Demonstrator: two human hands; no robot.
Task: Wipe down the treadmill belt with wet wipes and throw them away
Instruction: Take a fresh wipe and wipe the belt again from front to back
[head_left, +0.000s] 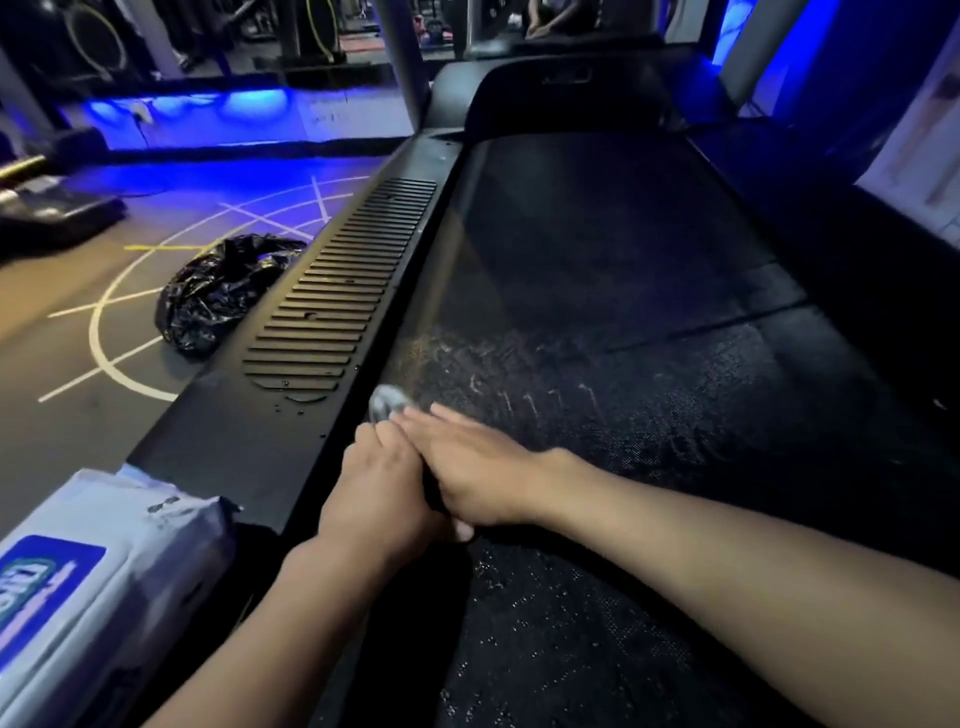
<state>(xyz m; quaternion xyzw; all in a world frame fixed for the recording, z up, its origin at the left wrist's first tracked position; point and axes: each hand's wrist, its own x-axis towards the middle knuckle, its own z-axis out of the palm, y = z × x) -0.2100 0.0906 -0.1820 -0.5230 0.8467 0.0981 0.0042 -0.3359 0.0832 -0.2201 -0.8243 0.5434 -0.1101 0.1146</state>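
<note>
The black treadmill belt (597, 291) runs away from me, with pale streaks and wet specks on its near part. Both my hands press down at the belt's left edge, side by side and overlapping. A crumpled grey-white wet wipe (385, 404) sticks out just past the fingertips. My left hand (379, 493) lies flat with fingers together on the wipe. My right hand (478, 467) lies partly over the left one, fingers stretched toward the wipe. Most of the wipe is hidden under the hands.
A white and blue wet wipe pack (88, 587) rests on the left side rail (291, 395) near me. A crumpled black rubbish bag (218, 291) lies on the gym floor left of the treadmill. The motor cover (566, 98) closes the belt's far end.
</note>
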